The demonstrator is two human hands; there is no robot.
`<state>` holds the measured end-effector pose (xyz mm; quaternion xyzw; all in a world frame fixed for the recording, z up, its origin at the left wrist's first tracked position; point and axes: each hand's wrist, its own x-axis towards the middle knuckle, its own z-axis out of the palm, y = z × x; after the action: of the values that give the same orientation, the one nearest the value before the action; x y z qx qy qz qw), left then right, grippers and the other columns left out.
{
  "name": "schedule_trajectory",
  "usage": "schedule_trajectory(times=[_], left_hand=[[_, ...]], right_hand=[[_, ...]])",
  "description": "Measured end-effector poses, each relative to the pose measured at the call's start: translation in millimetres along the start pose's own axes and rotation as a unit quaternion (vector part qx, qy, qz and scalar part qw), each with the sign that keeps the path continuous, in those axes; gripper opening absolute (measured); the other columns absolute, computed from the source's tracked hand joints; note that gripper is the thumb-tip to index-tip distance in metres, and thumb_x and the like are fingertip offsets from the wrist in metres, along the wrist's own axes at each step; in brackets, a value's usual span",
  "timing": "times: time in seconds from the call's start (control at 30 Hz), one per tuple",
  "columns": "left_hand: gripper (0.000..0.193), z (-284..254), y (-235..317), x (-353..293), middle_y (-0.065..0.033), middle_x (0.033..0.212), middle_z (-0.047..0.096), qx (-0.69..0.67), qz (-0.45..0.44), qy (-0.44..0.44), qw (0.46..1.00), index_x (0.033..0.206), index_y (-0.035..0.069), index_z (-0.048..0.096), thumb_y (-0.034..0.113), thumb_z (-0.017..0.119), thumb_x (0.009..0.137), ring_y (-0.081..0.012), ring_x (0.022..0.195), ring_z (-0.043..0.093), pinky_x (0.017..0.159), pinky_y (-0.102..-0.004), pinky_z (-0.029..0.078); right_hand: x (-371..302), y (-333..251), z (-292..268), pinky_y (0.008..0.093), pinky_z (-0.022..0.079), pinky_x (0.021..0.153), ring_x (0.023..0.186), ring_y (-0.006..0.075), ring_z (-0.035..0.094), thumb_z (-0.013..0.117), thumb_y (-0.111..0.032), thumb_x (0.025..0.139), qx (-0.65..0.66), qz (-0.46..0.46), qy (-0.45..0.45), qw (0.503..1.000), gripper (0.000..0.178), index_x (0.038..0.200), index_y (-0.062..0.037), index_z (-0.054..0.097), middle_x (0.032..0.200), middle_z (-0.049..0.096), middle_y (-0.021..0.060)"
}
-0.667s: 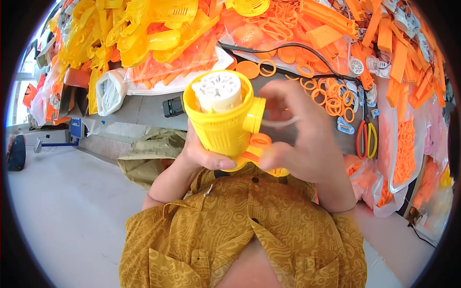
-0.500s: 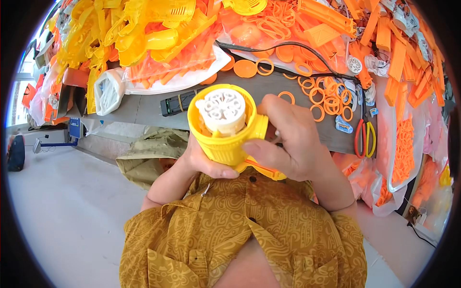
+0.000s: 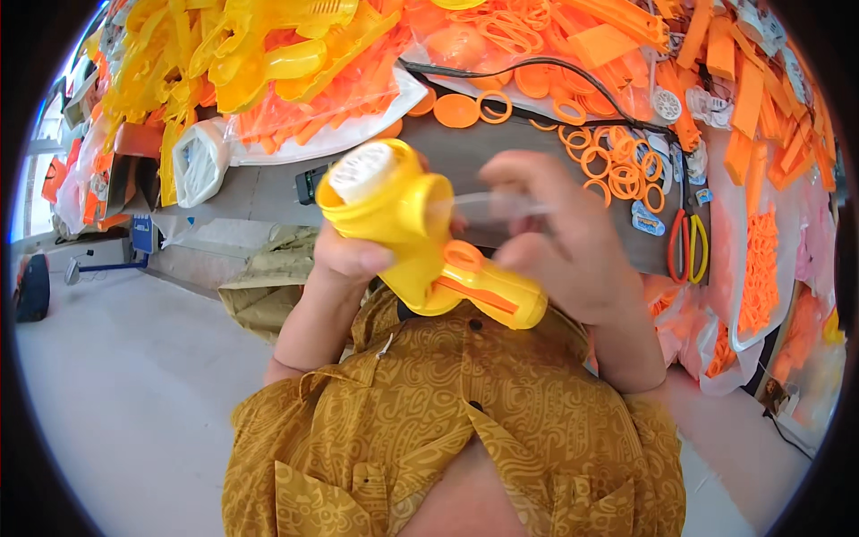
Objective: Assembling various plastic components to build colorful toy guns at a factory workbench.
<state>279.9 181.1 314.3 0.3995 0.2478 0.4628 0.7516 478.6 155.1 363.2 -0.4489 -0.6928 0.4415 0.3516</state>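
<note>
My left hand is closed round the body of a yellow plastic bubble gun, tilted to the left. A white round insert with holes sits in its wide front end. From the round opening on its side a thin whitish tube runs out toward my right hand. That hand is curled beside the gun, its fingers smeared by motion, so whether they grip the tube is unclear. An orange strip with a loop lies along the gun's handle, which points to the lower right.
Yellow shells and orange parts are heaped along the table's far side. Several orange rings lie to the right, near red and yellow-handled scissors. A black cable crosses the back. At left hangs olive cloth.
The gun has tilted left, bringing its side opening and handle into sight. My right hand has come off the gun and moved slightly right, with the whitish tube now stretching between them.
</note>
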Motion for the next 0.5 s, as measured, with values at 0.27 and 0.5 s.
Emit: schedule_trajectory(times=[0.27,0.5], left_hand=[[0.077,-8,6,6,-0.0182,0.085,0.052,-0.098,0.108,0.004,0.989,0.111,-0.004,0.039,0.043,0.065,0.056,-0.0316,0.072,0.058,0.061,-0.0413,0.052],[0.076,9,-3,0,-0.0160,0.087,0.053,-0.120,0.090,0.061,0.987,0.110,-0.002,0.041,0.049,0.062,0.057,-0.0301,0.074,0.059,0.062,-0.0429,0.050]], right_hand=[[-36,8,12,0.0264,0.043,0.061,0.069,0.0180,0.053,0.059,-0.061,0.065,0.008,-0.072,-0.012,0.997,0.088,0.118,0.0042,0.035,0.087,0.051,0.0117],[-24,23,19,0.0263,0.043,0.052,0.054,0.0166,0.054,0.056,-0.034,0.079,-0.065,-0.237,0.077,0.966,0.054,0.111,0.0061,0.039,0.072,0.056,0.0094]])
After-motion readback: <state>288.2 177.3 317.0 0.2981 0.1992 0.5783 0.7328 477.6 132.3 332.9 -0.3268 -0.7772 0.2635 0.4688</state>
